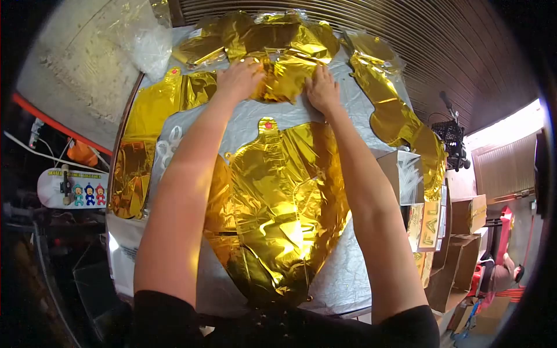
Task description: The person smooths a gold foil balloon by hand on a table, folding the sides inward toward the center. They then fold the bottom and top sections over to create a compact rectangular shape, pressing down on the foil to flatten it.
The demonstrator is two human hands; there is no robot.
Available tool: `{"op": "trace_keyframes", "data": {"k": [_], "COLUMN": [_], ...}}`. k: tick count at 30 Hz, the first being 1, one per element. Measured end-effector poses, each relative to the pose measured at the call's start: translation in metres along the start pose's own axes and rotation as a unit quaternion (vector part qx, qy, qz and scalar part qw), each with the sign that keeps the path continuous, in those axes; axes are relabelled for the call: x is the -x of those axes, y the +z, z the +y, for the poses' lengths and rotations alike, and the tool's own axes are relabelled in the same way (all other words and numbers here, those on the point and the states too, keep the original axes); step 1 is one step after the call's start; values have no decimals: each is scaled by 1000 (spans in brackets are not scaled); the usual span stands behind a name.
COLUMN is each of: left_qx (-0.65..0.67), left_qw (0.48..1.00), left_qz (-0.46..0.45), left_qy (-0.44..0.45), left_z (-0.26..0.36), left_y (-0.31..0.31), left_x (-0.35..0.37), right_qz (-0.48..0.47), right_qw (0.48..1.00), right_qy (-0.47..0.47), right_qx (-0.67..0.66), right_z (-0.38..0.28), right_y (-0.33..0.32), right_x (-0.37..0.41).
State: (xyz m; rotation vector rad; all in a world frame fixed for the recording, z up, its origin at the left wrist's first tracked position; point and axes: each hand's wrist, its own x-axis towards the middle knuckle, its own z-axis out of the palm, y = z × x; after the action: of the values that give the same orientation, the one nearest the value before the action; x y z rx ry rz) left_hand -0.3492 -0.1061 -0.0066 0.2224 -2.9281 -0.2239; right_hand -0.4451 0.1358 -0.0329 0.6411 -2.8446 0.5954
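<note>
At the far side of the table, a crumpled gold foil balloon [284, 75] lies flat between my two hands. My left hand [239, 79] rests on its left side, fingers apart and slightly bent over the foil. Against the right edge of the same foil, my right hand [323, 91] lies with fingers stretched out. Nearer to me, between my forearms, a large flat gold foil balloon [278, 197] is spread out, with a tab and a small red mark at its top. Its right and left edges are partly hidden by my arms.
More gold foil balloons lie at the left [142, 124], along the back [261, 35] and down the right edge [394, 110]. Clear plastic [152, 49] sits at the back left. An open cardboard box [400, 168] stands at the right. A person [502, 275] is at far right.
</note>
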Motion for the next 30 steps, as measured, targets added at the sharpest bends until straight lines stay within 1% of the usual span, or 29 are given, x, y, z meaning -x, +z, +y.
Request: {"op": "trace_keyframes", "data": {"k": [1, 3, 4, 5, 6, 7, 8, 9, 10, 11, 12, 13, 14, 15, 16, 17, 18, 19, 20, 22, 23, 25, 27, 28, 29, 30], "left_qx": [3, 15, 4, 4, -22, -47, 20, 19, 70, 121, 119, 141, 162, 158, 172, 187, 185, 206, 227, 235, 242, 262, 292, 297, 305, 311], "left_qw": [1000, 999, 1000, 1000, 997, 990, 985, 986, 982, 976, 976, 975, 972, 974, 969, 964, 965, 966, 965, 966, 967, 962, 952, 951, 948, 944], "left_qz": [2, -38, 4, 2, 69, 133, 169, 168, 168, 168, 168, 145, 120, 117, 128, 138, 137, 127, 116, 94, 74, 77, 79, 76, 72, 69], "left_qy": [0, -14, -11, -13, -6, 3, 12, 13, 41, 68, 67, 96, 121, 115, 123, 131, 126, 95, 64, 47, 35, 26, 38, 33, 60, 87], "left_z": [-4, 0, 3, 2, 0, -2, -6, -6, -6, -5, -6, -9, -12, -16, -20, -21, -15, -8, -1, 9, 13, 28, 36, 40, 43, 45], "left_y": [-1, 0, 0, -3, -6, -8, -12, -21, -36, -51, -64, -72, -78, -83, -89, -93, -97, -102, -105, -105, -104, -103, -98, -95, -93, -90], "left_x": [-9, -21, -16, -11, -5, 1, 6, 18, 38, 58, 76, 97, 122, 147, 170, 194, 222, 250, 273, 308, 322, 345, 358, 363, 366, 369], "right_qz": [1, -27, -28, -54, -81, -86, -84, -80, -79, -59, -40, -43, -52, -57, -88, -93, -91, -87, -92, -65, -74, -68, 21, 13, 9, 5], "right_qw": [1000, 999, 999, 995, 987, 986, 985, 985, 985, 988, 990, 990, 992, 993, 994, 993, 995, 996, 995, 997, 997, 983, 991, 995, 995, 997], "right_qy": [-1, 2, 3, -48, -98, -98, -104, -111, -110, -119, -127, -129, -112, -98, -55, -59, -39, -20, -23, -27, -28, -37, -53, -37, -38, -10], "right_qx": [4, -45, -42, -69, -97, -100, -105, -109, -111, -76, -42, -45, -12, 20, 34, 31, 8, -14, -14, -19, -18, -165, -123, -93, -90, -72], "right_z": [3, 13, 20, 25, 26, 23, 20, 19, 20, 20, 19, 17, 13, 6, -2, -3, 1, 5, 8, 9, 11, 2, -1, -2, 1, 5], "right_y": [-8, -27, -37, -45, -52, -59, -68, -76, -78, -80, -82, -84, -84, -85, -90, -85, -78, -72, -68, -62, -66, -92, -106, -113, -115, -114], "right_x": [5, 23, 33, 46, 59, 74, 88, 97, 103, 109, 114, 117, 120, 120, 119, 119, 118, 115, 111, 111, 111, 120, 129, 130, 132, 133]}}
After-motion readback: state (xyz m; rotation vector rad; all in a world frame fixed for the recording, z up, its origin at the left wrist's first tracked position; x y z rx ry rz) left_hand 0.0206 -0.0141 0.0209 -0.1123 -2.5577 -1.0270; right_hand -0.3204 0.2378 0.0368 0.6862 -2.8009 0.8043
